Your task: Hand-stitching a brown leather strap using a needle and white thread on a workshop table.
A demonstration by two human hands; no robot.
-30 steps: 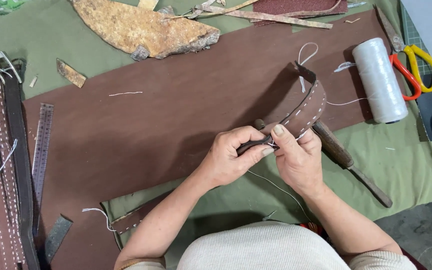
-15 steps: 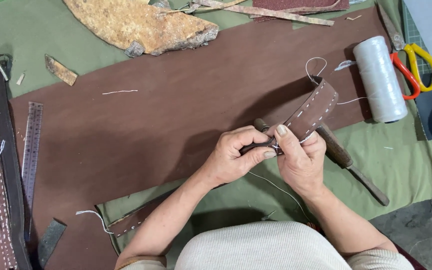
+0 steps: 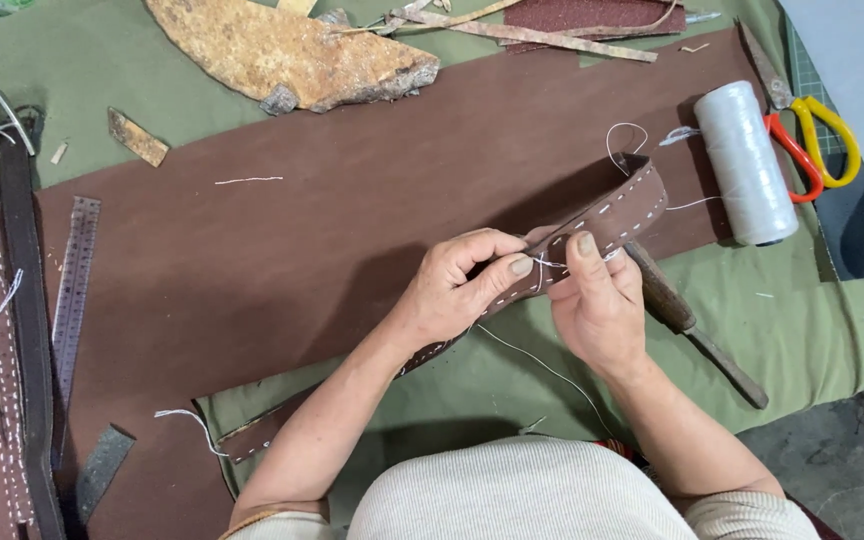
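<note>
- One view only — the head camera, looking almost straight down from above the person's chest onto the green-covered table (image 3: 832, 310).
- It sits near: forearms fill the lower middle, the table's far edge lies beyond the top.
- No second view shares the scene.

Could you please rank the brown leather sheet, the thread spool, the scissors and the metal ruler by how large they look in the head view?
1. Brown leather sheet, by far.
2. Metal ruler.
3. Thread spool and scissors: look alike, and the spool hides part of the scissors, so unranked.
</note>
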